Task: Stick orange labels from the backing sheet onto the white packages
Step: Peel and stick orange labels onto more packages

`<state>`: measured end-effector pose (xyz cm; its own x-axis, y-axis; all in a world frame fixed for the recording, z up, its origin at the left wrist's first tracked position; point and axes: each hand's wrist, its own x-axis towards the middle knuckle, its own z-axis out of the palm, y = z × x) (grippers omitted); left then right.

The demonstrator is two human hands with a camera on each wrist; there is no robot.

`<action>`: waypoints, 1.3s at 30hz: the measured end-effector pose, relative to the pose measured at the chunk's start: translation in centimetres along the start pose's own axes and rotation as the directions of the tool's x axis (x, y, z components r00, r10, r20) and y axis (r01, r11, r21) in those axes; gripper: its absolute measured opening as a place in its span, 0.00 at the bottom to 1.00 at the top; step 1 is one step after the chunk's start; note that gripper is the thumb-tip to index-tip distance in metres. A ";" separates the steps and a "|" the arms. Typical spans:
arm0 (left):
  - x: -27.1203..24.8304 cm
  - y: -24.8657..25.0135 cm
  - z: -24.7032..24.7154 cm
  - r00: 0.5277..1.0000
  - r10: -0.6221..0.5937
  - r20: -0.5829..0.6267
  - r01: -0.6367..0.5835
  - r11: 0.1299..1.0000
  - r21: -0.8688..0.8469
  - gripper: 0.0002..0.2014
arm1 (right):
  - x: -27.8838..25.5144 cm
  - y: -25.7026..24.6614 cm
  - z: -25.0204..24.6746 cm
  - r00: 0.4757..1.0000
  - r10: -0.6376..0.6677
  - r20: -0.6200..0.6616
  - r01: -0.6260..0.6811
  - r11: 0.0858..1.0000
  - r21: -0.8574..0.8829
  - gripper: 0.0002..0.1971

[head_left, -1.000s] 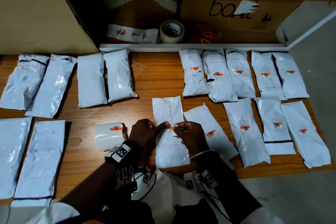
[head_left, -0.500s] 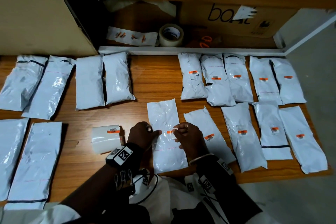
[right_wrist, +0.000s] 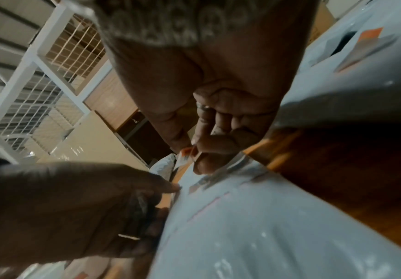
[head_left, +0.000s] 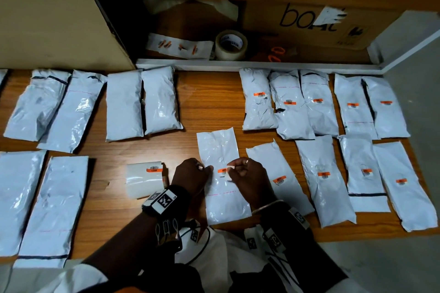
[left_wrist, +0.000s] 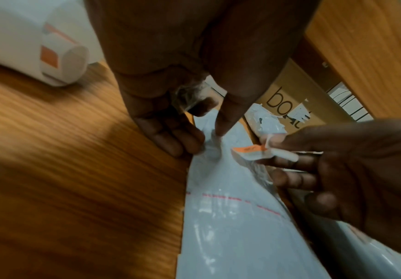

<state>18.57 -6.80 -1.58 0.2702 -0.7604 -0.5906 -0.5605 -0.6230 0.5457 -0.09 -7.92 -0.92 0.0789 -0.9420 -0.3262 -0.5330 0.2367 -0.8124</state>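
Note:
A flat white package (head_left: 226, 202) lies on the wooden table (head_left: 209, 102) in front of me. My right hand (head_left: 232, 170) pinches one end of an orange label (head_left: 222, 170) between thumb and forefinger just above the package's middle; the label's free end (left_wrist: 247, 150) curls over the film. My left hand (head_left: 204, 170) sits at the package's left edge, thumb tip (left_wrist: 218, 130) pressing the film and curled fingers (left_wrist: 177, 139) against the edge. The white backing sheet roll (head_left: 145, 178) with one orange label showing lies left of my left hand.
Several unlabelled white packages (head_left: 123, 107) fill the table's left side, several labelled ones (head_left: 323, 173) the right. On the shelf behind lie a tape roll (head_left: 231, 44), orange scissors (head_left: 276, 53), a label strip (head_left: 178, 46) and a cardboard box (head_left: 309, 21).
My left thumb, which met the right fingers at the label a second ago, has moved left to the package's edge. The right hand keeps hold of the label.

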 end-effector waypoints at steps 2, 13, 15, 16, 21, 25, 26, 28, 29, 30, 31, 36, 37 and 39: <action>0.0 0.0 0.0 1.000 -0.001 0.005 0.001 1.000 -0.012 0.15 | 0.2 0.5 0.5 0.999 -0.012 0.036 0.013 0.999 -0.031 0.04; 0.0 0.4 0.2 1.000 -0.009 -0.026 0.010 0.999 0.038 0.20 | 0.6 0.7 0.6 0.993 -0.062 0.097 0.073 0.992 -0.106 0.05; 0.0 0.5 0.2 1.000 -0.007 -0.024 0.009 0.997 0.070 0.20 | 0.6 0.8 0.3 0.994 -0.070 0.078 0.078 0.991 -0.112 0.06; 0.0 0.5 0.2 1.000 -0.005 -0.021 0.007 0.996 0.085 0.20 | 0.7 0.9 0.1 0.996 -0.067 0.063 0.074 0.991 -0.115 0.06; 0.1 0.3 0.1 1.000 0.002 -0.020 0.001 0.994 0.107 0.19 | 0.9 1.4 -0.7 0.993 -0.092 -0.079 0.077 0.981 -0.178 0.07; 0.1 0.2 0.3 1.000 0.004 -0.018 -0.002 0.996 0.095 0.20 | 1.1 0.9 -1.1 0.999 0.018 -0.027 -0.018 1.000 0.009 0.05; 0.1 0.2 0.3 1.000 0.005 -0.016 -0.004 0.995 0.096 0.20 | 1.0 0.7 -1.1 0.998 0.061 0.022 -0.063 0.995 0.079 0.05; -0.1 0.3 0.3 1.000 -0.002 -0.014 0.003 0.997 0.079 0.20 | 0.7 0.3 -0.7 0.991 0.085 0.103 -0.097 0.988 0.123 0.06; -0.1 0.3 0.3 1.000 -0.007 -0.010 0.008 0.998 0.062 0.20 | 0.6 0.4 -0.5 0.990 0.067 0.122 -0.079 0.992 0.097 0.06; -0.2 0.4 0.2 1.000 -0.009 -0.003 0.009 0.999 0.048 0.19 | 0.4 0.5 -0.2 0.991 0.033 0.130 -0.039 0.998 0.044 0.06; -0.2 0.4 0.2 1.000 -0.009 0.006 0.009 0.999 0.039 0.19 | 0.3 0.6 0.0 0.991 -0.004 0.132 0.006 1.000 -0.013 0.06; -0.5 0.7 0.1 1.000 0.008 0.003 -0.008 0.997 0.080 0.20 | 0.2 0.8 0.4 0.987 -0.085 0.138 0.103 0.986 -0.132 0.08; -0.5 0.6 0.1 1.000 0.010 -0.003 -0.010 0.996 0.088 0.19 | 0.1 0.8 0.4 0.986 -0.092 0.139 0.112 0.984 -0.141 0.08; -0.5 0.6 0.2 1.000 0.012 -0.014 -0.010 0.996 0.093 0.19 | 0.1 0.9 0.3 0.984 -0.114 0.137 0.136 0.977 -0.165 0.08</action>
<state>17.97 -6.78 -1.06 0.2743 -0.7701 -0.5759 -0.6339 -0.5951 0.4939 -0.29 -7.71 -1.80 0.2537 -0.9213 -0.2948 -0.6488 0.0640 -0.7583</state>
